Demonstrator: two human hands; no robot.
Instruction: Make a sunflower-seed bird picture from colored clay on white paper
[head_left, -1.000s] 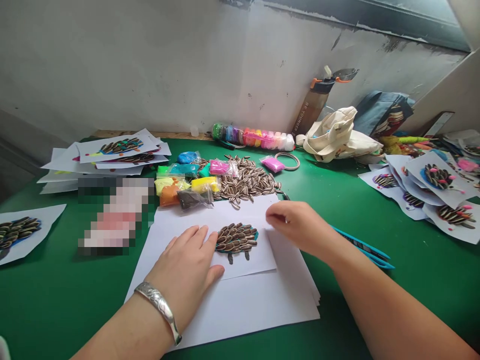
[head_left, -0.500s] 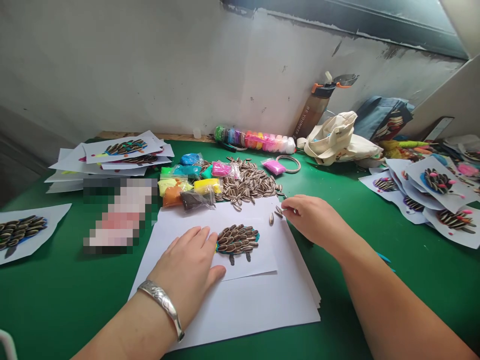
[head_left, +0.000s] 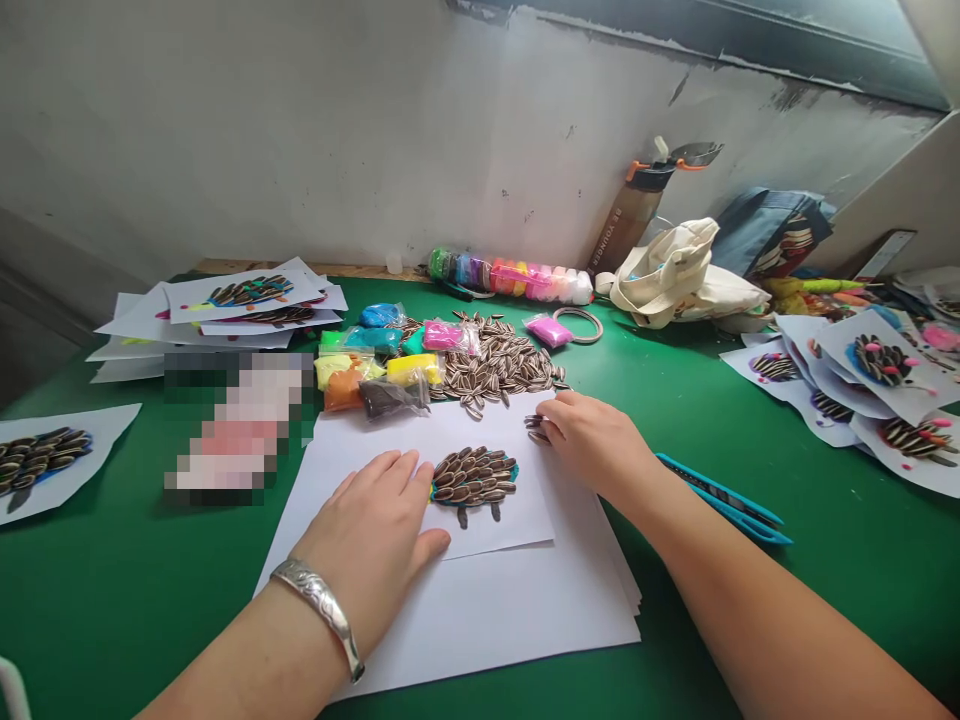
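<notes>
My left hand (head_left: 371, 530), with a silver bracelet (head_left: 322, 605) at the wrist, lies flat with its fingers stretched out on a small white card. It holds down the left side of a hedgehog picture (head_left: 476, 478), whose blue clay body is covered with rows of striped sunflower seeds; two dark seeds form its feet. My right hand (head_left: 589, 435) is up and to the right of the picture, fingers bent together at a few loose sunflower seeds (head_left: 535, 427) on the larger white paper stack (head_left: 487, 620). Its fingertips are partly hidden.
Behind the paper lie a sunflower seed pile (head_left: 502, 360) and several coloured clay packets (head_left: 394, 398). A blue cutter (head_left: 724, 500) lies under my right forearm's far side. Finished pictures (head_left: 247, 290) are stacked left, others (head_left: 885, 365) right. A bottle (head_left: 630, 215) and cloth bag (head_left: 675, 275) stand behind.
My right hand has moved left from the paper's edge onto the paper, bringing the loose seeds closer to the hedgehog. More of the blue cutter shows. My left hand stays in place.
</notes>
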